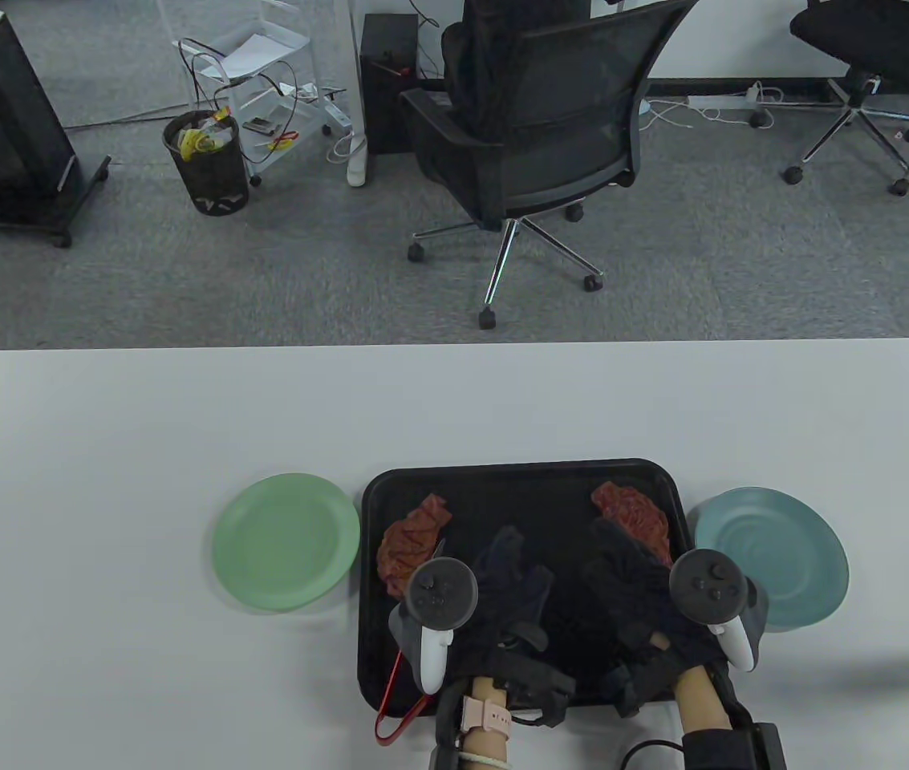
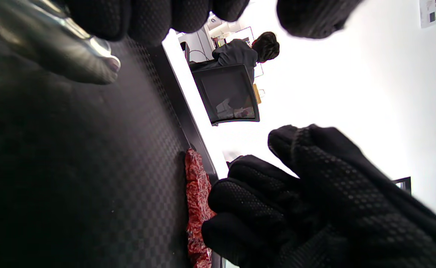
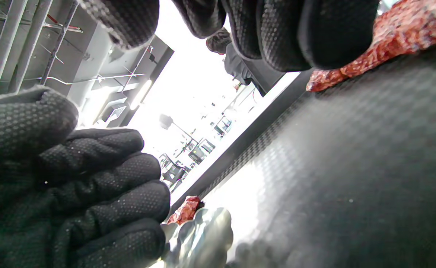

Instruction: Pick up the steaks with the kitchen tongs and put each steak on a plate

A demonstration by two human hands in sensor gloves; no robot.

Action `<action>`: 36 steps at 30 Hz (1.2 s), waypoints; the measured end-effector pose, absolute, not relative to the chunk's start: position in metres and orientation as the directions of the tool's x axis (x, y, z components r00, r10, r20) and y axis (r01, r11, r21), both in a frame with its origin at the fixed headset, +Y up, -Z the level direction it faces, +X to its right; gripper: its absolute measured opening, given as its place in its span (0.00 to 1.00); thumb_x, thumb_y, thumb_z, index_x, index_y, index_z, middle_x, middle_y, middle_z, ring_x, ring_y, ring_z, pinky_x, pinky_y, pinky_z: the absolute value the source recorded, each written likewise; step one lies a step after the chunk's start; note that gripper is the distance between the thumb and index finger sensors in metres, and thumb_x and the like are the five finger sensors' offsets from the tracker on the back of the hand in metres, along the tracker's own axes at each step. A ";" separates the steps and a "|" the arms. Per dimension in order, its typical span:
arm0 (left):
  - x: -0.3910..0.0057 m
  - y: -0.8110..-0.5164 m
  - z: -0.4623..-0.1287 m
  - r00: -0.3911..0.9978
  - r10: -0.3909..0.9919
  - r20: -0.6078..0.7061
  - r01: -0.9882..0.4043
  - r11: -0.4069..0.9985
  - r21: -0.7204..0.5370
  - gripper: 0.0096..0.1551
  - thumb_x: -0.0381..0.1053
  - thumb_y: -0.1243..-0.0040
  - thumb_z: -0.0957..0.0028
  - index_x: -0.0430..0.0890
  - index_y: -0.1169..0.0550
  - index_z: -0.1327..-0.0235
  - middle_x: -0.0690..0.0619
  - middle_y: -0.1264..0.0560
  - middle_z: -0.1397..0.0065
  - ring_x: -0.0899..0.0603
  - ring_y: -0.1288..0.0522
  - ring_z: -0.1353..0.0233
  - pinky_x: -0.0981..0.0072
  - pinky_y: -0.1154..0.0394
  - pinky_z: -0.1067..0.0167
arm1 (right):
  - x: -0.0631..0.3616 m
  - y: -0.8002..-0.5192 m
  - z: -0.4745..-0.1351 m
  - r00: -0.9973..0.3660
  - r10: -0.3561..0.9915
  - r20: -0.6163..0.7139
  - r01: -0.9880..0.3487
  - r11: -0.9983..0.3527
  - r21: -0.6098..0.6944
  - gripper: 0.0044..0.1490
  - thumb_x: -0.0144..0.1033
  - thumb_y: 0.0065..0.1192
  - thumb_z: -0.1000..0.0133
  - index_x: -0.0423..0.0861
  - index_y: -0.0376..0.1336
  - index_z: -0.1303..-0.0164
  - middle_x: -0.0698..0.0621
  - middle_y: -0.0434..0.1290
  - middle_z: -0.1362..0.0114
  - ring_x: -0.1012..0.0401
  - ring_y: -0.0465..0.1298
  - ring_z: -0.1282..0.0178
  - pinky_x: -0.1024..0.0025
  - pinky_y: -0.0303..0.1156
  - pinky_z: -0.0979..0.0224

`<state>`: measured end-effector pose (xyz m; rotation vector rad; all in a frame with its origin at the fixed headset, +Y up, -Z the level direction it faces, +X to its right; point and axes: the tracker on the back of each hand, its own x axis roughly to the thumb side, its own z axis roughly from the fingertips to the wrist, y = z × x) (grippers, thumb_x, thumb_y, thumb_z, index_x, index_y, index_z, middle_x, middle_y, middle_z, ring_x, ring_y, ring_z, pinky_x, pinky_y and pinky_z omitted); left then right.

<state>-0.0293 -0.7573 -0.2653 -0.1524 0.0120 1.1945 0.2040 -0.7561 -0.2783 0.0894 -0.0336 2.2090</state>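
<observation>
Two red marbled steaks lie in the black tray (image 1: 518, 489): the left steak (image 1: 410, 545) by its left wall, the right steak (image 1: 637, 513) at its far right corner. The tongs (image 1: 396, 694) lie along the tray's left side, their red handle over the near rim and their metal head (image 3: 203, 238) beside the left steak (image 3: 184, 210). My left hand (image 1: 514, 553) hovers low over the tray with fingers (image 2: 147, 15) loosely curled above the tongs' metal arm (image 2: 91, 48), thumb well apart. My right hand (image 1: 618, 545) rests just short of the right steak (image 3: 396, 33) and holds nothing.
A green plate (image 1: 286, 541) sits on the white table left of the tray, and a teal plate (image 1: 775, 553) sits to its right. Both plates carry nothing. Beyond the table's far edge stand an office chair (image 1: 534, 136) and a bin (image 1: 209, 164).
</observation>
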 end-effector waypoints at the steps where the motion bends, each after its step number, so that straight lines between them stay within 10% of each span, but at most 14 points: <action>1: -0.029 -0.757 -0.265 0.369 0.925 -0.089 -0.927 0.359 -0.111 0.45 0.57 0.42 0.51 0.43 0.42 0.23 0.36 0.41 0.24 0.27 0.36 0.32 0.43 0.32 0.36 | 0.204 -0.756 -0.278 -0.597 0.799 0.077 -0.801 -0.599 0.009 0.42 0.42 0.59 0.47 0.39 0.52 0.24 0.30 0.61 0.26 0.36 0.67 0.36 0.43 0.68 0.36; 18: -0.025 -0.727 -0.255 0.334 0.943 0.005 -0.940 0.333 -0.074 0.46 0.58 0.42 0.52 0.43 0.42 0.23 0.36 0.41 0.24 0.27 0.37 0.32 0.42 0.33 0.36 | 0.207 -0.752 -0.276 -0.585 0.806 0.084 -0.809 -0.588 0.008 0.42 0.42 0.59 0.47 0.39 0.52 0.24 0.30 0.61 0.26 0.36 0.67 0.36 0.43 0.68 0.36; 27: -0.050 -0.669 -0.228 0.745 0.658 0.105 -0.667 0.733 0.134 0.47 0.59 0.37 0.55 0.44 0.38 0.24 0.36 0.38 0.24 0.27 0.35 0.32 0.42 0.32 0.36 | 0.209 -0.750 -0.276 -0.588 0.804 0.087 -0.807 -0.591 0.016 0.43 0.43 0.59 0.47 0.39 0.53 0.24 0.30 0.61 0.26 0.35 0.67 0.36 0.43 0.68 0.36; 36: -0.095 -0.701 -0.217 0.932 0.356 -0.074 -0.363 0.916 -0.171 0.59 0.69 0.38 0.57 0.38 0.42 0.22 0.32 0.42 0.23 0.23 0.38 0.30 0.39 0.34 0.35 | 0.207 -0.754 -0.278 -0.615 0.786 0.070 -0.786 -0.618 0.026 0.43 0.43 0.59 0.47 0.38 0.53 0.24 0.30 0.61 0.26 0.35 0.67 0.36 0.43 0.68 0.37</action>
